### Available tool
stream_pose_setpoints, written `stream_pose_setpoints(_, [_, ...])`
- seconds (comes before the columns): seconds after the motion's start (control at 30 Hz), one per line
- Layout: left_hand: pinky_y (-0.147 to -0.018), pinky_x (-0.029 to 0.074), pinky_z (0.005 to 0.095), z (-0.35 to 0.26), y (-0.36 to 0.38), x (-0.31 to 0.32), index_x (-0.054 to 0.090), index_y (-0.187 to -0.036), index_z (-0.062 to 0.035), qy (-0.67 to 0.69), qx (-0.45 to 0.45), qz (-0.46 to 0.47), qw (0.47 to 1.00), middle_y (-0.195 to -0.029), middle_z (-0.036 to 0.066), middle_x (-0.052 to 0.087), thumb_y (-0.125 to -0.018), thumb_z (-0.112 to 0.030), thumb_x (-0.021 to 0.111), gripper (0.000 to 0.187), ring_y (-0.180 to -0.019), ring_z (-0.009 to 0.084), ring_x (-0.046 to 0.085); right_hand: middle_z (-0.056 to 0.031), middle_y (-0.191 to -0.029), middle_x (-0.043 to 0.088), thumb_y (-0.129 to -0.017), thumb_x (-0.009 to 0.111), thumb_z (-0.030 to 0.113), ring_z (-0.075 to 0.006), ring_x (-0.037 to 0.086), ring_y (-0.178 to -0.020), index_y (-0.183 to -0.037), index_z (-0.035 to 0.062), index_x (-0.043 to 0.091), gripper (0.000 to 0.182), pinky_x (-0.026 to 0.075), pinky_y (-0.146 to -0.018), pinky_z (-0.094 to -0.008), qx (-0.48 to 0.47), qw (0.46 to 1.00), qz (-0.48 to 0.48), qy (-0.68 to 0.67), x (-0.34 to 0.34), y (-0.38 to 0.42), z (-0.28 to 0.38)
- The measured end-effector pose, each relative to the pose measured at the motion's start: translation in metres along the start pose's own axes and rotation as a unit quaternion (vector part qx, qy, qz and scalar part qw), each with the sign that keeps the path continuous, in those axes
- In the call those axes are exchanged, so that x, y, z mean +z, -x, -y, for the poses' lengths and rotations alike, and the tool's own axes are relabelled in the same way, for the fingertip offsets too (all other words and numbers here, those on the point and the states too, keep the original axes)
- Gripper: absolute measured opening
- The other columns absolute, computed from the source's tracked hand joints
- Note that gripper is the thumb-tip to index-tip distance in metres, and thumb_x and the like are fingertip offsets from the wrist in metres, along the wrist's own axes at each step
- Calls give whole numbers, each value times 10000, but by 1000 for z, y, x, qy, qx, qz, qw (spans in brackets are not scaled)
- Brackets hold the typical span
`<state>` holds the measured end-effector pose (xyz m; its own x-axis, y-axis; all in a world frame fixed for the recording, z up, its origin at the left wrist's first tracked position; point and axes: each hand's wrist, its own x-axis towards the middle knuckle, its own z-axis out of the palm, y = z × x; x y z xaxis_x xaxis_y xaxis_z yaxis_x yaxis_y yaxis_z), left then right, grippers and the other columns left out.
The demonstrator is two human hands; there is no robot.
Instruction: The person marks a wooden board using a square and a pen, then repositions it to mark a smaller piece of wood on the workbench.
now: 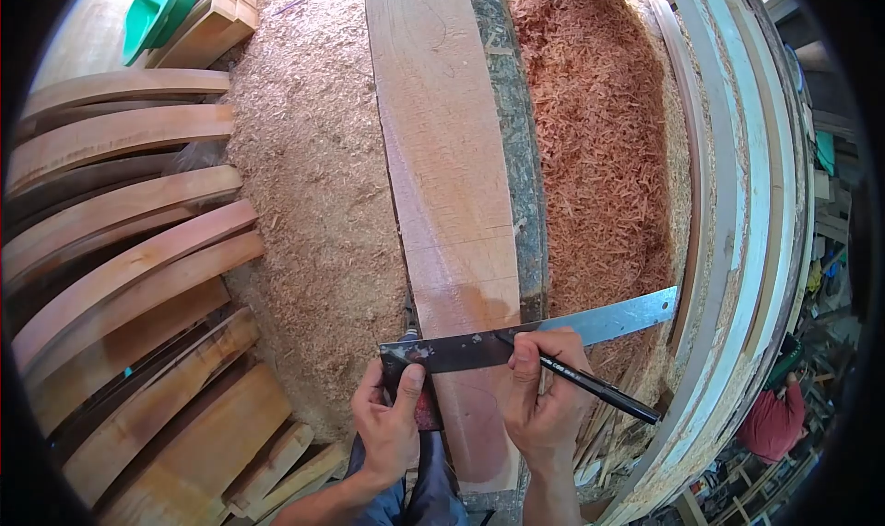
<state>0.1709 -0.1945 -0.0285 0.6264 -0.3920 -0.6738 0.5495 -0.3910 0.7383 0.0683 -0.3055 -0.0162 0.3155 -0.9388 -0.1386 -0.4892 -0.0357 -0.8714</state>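
A long wooden board [452, 176] runs away from me, with thin lines drawn across its face. Across its near part lies a try square, its metal blade [613, 319] reaching out past the board's right edge. My left hand [389, 425] grips the square's dark stock [427, 406] against the board's left edge, thumb on top. In my right hand [548, 392] is a black pen [599, 392], pinched between thumb and fingers. The pen's tip points left, right at the blade's far edge over the board.
Curved wooden pieces [129, 189] are stacked along the left. Reddish shavings [599, 130] are heaped right of the board, and paler sawdust [313, 176] covers the left floor. Long planks [737, 203] stand at right. Beyond them is a person in a red top [772, 425]. A green container [159, 14] sits top left.
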Motion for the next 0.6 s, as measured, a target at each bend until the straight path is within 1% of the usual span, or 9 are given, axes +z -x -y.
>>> stream_pose_setpoints(0.1, [-694, 414, 190, -2, 0, 0, 603, -972, -4, -4, 0, 0, 1000, -885, -2, 620, -909, -156, 642, 170, -778, 45, 518, -121, -761, 578, -876, 605, 66, -249, 543, -629, -850, 7, 557, 81, 431, -562, -333, -21, 997, -62, 33, -9, 0, -8])
stream_pose_setpoints(0.2, [-680, 414, 188, -1, -1, -1, 603, -969, -3, 9, -5, 9, 1000, -883, -1, 621, -907, -157, 645, 171, -766, 43, 518, -131, -772, 580, -874, 598, 66, -251, 548, -634, -860, 8, 572, 65, 435, -561, -334, 34, 993, -95, 58, -15, 0, -10])
stream_pose_setpoints(0.27, [-676, 417, 190, -1, 0, 1, 603, -976, -2, 11, -5, 7, 1000, -885, -1, 621, -906, -154, 646, 172, -765, 42, 519, -131, -865, 624, -868, 610, 71, -260, 584, -757, -938, 12, 615, 92, 454, -653, -337, 70, 990, -110, -53, -14, 4, -11])
stream_pose_setpoints(0.3, [-673, 421, 192, -1, 0, 1, 604, -983, -2, 16, -5, -1, 1000, -888, -1, 622, -906, -150, 646, 172, -764, 41, 520, -131, -865, 624, -868, 610, 71, -260, 584, -757, -938, 12, 615, 92, 454, -653, -337, 69, 989, -116, -56, -17, 2, -13])
stream_pose_setpoints(0.37, [-679, 427, 194, -1, -2, -1, 604, -994, 0, 4, 9, 9, 1000, -895, 0, 624, -907, -142, 642, 170, -769, 44, 525, -104, -1005, 648, -845, 642, 92, -258, 575, -944, -1043, 47, 648, 203, 423, -820, -365, -119, 974, -90, 172, -28, -1, -18])
stream_pose_setpoints(0.4, [-684, 433, 197, -1, -2, -2, 604, -1004, 1, -4, 17, 16, 1000, -903, 1, 625, -909, -133, 637, 168, -774, 46, 530, -104, -1005, 648, -845, 642, 92, -258, 575, -944, -1043, 47, 648, 203, 423, -820, -365, -115, 974, -96, 169, -32, 1, -20])
stream_pose_setpoints(0.47, [-699, 437, 199, -1, -2, -3, 604, -1013, 3, 6, 18, 32, 999, -911, 3, 626, -912, -127, 631, 167, -784, 49, 535, -69, -1106, 640, -822, 665, 128, -248, 532, -1058, -1104, 97, 657, 283, 353, -926, -391, -102, 958, -31, 265, -38, 8, -24])
stream_pose_setpoints(0.5, [-714, 441, 202, -1, -3, -3, 603, -1021, 5, 21, 16, 45, 999, -919, 4, 628, -915, -121, 624, 166, -794, 53, 541, -58, -1114, 634, -797, 681, 154, -241, 519, -1072, -1103, 131, 667, 307, 321, -946, -397, -99, 962, -37, 251, -38, 14, -30])
stream_pose_setpoints(0.6, [-734, 442, 203, 2, -2, -10, 603, -1022, 9, -9, 29, 73, 997, -926, 8, 630, -920, -120, 617, 164, -810, 55, 546, -44, -1142, 620, -794, 682, 170, -232, 503, -1088, -1123, 146, 659, 331, 310, -944, -392, -76, 966, -22, 247, -46, 26, -29])
